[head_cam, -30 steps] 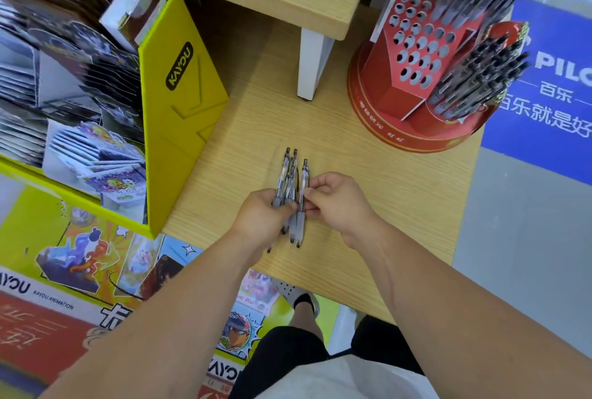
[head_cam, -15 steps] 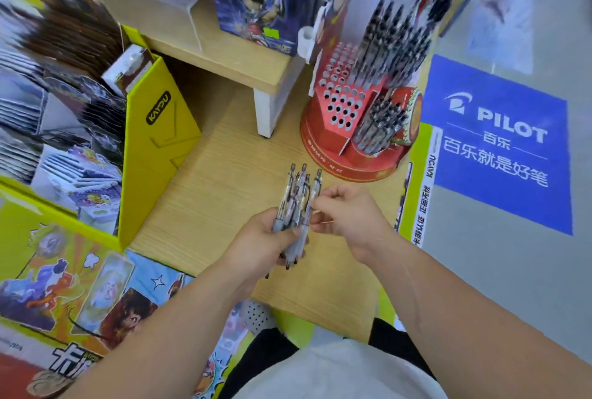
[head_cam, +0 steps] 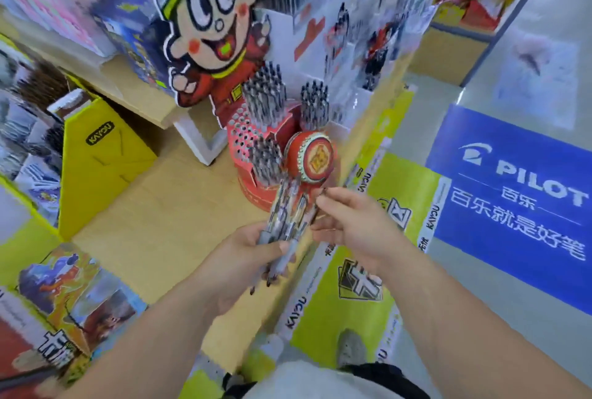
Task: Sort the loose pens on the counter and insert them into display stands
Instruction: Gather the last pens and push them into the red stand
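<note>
Lining the left edge of the desk (head_cam: 179,212), a yellow KAYOU box (head_cam: 102,171) with packs of cards stacked to its left. Further in, against the back edge and in front of a raised wooden shelf (head_cam: 134,90), a cartoon cutout (head_cam: 208,30) in a red robe and a green-and-yellow hat. Just right of it, near the desk's right edge, a red display stand (head_cam: 243,142) on a round base, with rows of open holes on its sloped panel. Filling other holes, several clusters of stocked pens (head_cam: 264,97) standing upright. Fixed to the stand's front, a red drum-shaped ornament (head_cam: 312,158).

Held above the desk's front right corner, just before the stand, a bundle of pens (head_cam: 285,216), clear-barrelled and fanned upward. Gripping it from below, the left hand (head_cam: 243,257), fingers wrapped round the barrels and thumb laid across them. Reaching in at the bundle's upper end, the right hand (head_cam: 355,228), thumb and forefinger pinching a single pen (head_cam: 317,211) with a dark tip. Touching the bundle or only just beside it: too blurred to tell.

Facing out below the desk's right edge, a yellow KAYOU panel (head_cam: 346,309). Beyond it on the grey floor (head_cam: 528,62), a blue PILOT sticker (head_cam: 512,206). Near the bottom of the view, a grey shoe (head_cam: 350,350).
</note>
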